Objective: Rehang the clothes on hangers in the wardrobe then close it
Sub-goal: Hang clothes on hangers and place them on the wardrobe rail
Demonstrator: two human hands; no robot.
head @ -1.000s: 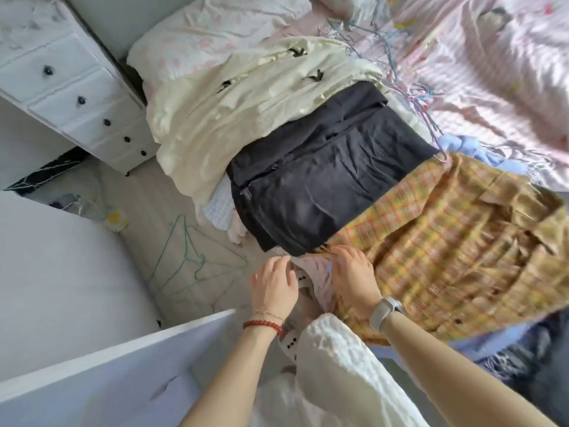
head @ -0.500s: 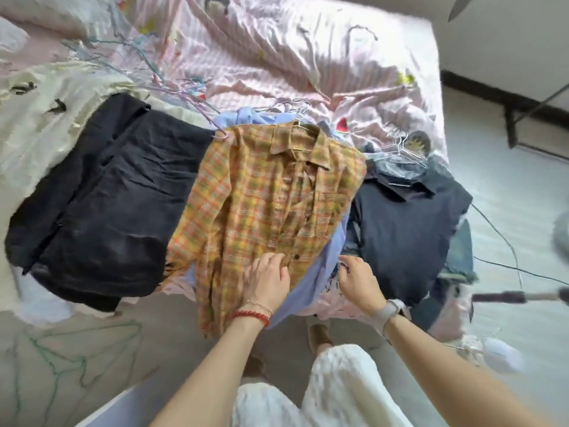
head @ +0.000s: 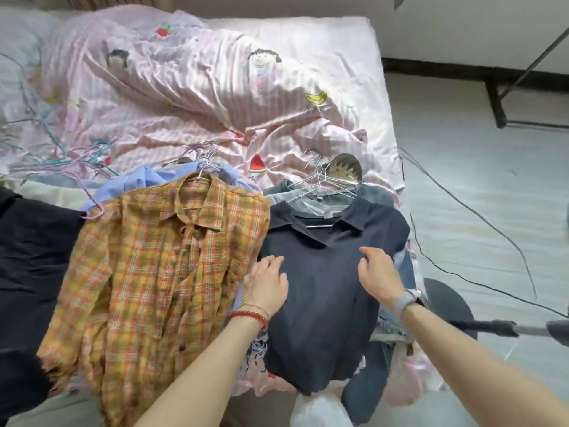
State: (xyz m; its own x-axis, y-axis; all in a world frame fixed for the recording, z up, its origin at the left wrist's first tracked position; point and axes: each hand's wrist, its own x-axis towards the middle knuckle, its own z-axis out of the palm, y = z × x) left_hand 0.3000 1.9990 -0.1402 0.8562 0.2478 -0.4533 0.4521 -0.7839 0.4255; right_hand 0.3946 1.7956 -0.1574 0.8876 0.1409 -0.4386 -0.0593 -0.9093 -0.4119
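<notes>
While flat on navy shirt (head: 323, 288), both hands (head: 268, 285) spread.

Both hands (head: 267, 283) (head: 377, 274) fwd, palms down, fingers relaxed.

No words, labels, brands or numbers to read anywhere here; the pink bedsheet (head: 215, 97) carries only cartoon figures and fruit pictures, no lettering.

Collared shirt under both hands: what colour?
Plain dark navy, no pattern; the collared shirt shows best in the head view, the only one.
</notes>
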